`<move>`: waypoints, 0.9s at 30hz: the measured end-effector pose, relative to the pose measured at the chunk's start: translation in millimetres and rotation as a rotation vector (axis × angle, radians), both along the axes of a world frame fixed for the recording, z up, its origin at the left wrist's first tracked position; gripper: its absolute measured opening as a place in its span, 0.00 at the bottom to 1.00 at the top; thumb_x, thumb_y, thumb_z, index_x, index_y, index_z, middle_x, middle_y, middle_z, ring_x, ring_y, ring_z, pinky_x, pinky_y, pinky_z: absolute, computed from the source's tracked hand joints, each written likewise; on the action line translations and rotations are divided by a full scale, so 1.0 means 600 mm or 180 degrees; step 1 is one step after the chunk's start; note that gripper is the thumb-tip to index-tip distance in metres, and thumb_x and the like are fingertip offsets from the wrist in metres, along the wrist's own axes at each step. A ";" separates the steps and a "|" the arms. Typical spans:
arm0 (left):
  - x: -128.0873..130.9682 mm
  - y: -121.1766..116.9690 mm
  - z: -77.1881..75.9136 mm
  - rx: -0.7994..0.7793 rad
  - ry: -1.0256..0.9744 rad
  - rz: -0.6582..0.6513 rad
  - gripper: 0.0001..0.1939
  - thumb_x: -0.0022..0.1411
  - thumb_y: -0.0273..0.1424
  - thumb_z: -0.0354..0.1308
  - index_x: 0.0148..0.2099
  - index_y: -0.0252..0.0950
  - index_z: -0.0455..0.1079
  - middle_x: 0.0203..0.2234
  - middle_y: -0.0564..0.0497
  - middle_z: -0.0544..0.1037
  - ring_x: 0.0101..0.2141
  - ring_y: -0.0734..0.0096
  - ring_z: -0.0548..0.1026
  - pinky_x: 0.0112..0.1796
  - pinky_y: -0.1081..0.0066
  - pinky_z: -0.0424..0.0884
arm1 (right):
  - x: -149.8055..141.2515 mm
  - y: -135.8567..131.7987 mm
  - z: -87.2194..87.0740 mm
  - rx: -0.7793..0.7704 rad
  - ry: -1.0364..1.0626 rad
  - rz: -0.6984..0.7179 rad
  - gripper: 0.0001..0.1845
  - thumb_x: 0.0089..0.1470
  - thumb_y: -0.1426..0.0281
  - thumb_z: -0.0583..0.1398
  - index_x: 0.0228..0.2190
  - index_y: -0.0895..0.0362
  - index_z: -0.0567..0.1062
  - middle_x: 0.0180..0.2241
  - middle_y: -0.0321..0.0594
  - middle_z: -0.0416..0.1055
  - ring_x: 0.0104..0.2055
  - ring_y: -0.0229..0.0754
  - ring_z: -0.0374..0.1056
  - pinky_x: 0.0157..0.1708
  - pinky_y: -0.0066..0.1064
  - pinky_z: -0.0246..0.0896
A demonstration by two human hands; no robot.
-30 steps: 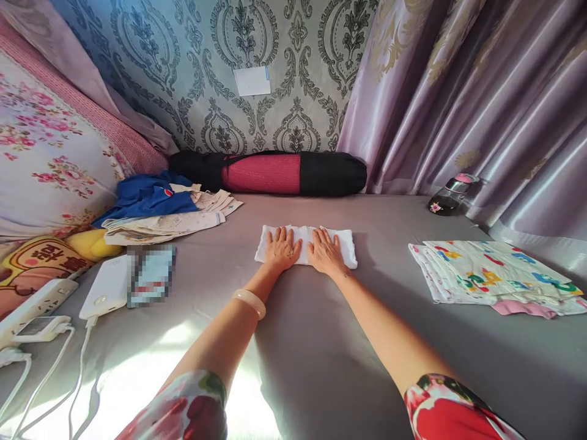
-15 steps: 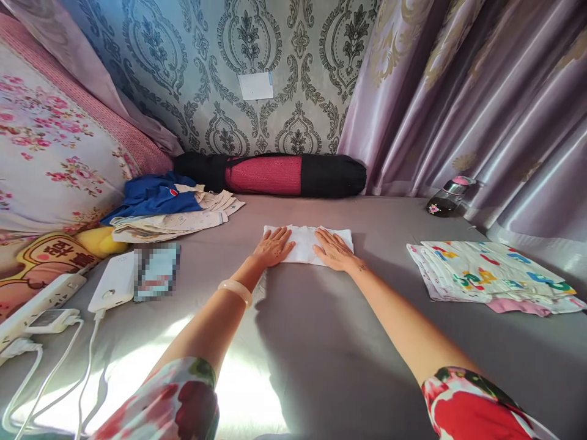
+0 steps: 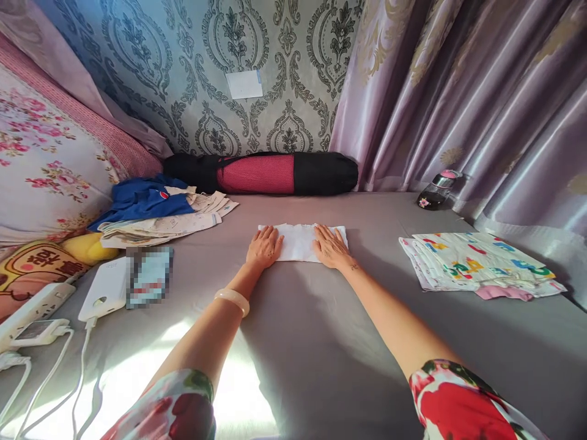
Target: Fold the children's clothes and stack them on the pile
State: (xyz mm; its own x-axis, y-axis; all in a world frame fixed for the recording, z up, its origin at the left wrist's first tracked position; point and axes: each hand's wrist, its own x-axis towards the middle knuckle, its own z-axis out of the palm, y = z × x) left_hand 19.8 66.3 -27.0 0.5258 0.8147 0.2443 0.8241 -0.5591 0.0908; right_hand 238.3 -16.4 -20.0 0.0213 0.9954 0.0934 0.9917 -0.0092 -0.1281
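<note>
A white folded cloth (image 3: 297, 243) lies flat on the grey bedsheet (image 3: 302, 318) in the middle of the head view. My left hand (image 3: 265, 246) rests palm down over its left end, fingers stretched toward the wall. On its right end lies my right hand (image 3: 332, 245), also flat, with the fingers slightly spread. Both hands partly cover the cloth. A pale bangle (image 3: 233, 301) circles my left wrist.
Folded printed cloths (image 3: 481, 263) lie at the right, below a dark bottle (image 3: 435, 190). A black and red roll bag (image 3: 257, 174) lies along the wall. At the left are a clothes pile (image 3: 151, 205), a white power bank (image 3: 106, 290), cables and a power strip (image 3: 36, 315).
My left hand's fingers have drawn closer together and its thumb has moved in. My right hand stays on the cloth's right end. The whole view has shifted slightly.
</note>
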 end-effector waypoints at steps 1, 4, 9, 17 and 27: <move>0.001 -0.002 -0.001 0.0060 -0.0017 0.0118 0.28 0.73 0.40 0.35 0.63 0.29 0.64 0.64 0.40 0.65 0.65 0.55 0.59 0.64 0.55 0.55 | -0.003 -0.003 -0.001 0.0098 -0.0034 -0.0150 0.33 0.66 0.64 0.41 0.67 0.66 0.53 0.69 0.49 0.47 0.71 0.47 0.41 0.68 0.47 0.28; 0.002 -0.003 -0.005 0.0144 0.0004 0.0294 0.30 0.73 0.41 0.34 0.64 0.27 0.62 0.65 0.39 0.62 0.66 0.53 0.56 0.65 0.53 0.50 | -0.011 -0.008 -0.004 0.0359 -0.0126 -0.0617 0.33 0.66 0.62 0.42 0.65 0.69 0.56 0.69 0.53 0.49 0.71 0.51 0.42 0.68 0.50 0.27; 0.003 0.005 -0.006 -0.0316 0.0198 0.0444 0.34 0.72 0.45 0.34 0.68 0.26 0.55 0.68 0.37 0.55 0.68 0.53 0.52 0.65 0.52 0.51 | -0.016 -0.006 -0.009 0.0157 -0.0086 -0.1155 0.37 0.67 0.57 0.41 0.64 0.72 0.56 0.68 0.60 0.47 0.70 0.56 0.42 0.66 0.50 0.34; 0.001 0.010 0.003 -0.0622 0.0324 0.0373 0.35 0.72 0.45 0.33 0.70 0.25 0.50 0.69 0.36 0.50 0.69 0.54 0.48 0.65 0.55 0.50 | -0.010 -0.001 -0.001 -0.0306 -0.0007 -0.1095 0.39 0.67 0.56 0.39 0.66 0.73 0.51 0.70 0.59 0.41 0.72 0.56 0.36 0.67 0.47 0.34; -0.024 0.008 0.020 -0.0619 0.0124 0.0414 0.34 0.72 0.44 0.32 0.70 0.27 0.50 0.69 0.38 0.50 0.69 0.56 0.46 0.66 0.51 0.46 | 0.025 -0.015 0.008 -0.0322 0.0149 -0.0971 0.37 0.67 0.57 0.35 0.68 0.68 0.48 0.71 0.52 0.38 0.72 0.50 0.34 0.68 0.51 0.30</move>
State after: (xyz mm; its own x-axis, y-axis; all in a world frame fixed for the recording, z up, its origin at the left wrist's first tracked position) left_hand 5.7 71.1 -15.0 0.4194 0.9060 0.0578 0.8930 -0.4232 0.1532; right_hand 253.5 -25.3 -15.1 0.3219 0.9467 -0.0138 0.9343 -0.3200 -0.1569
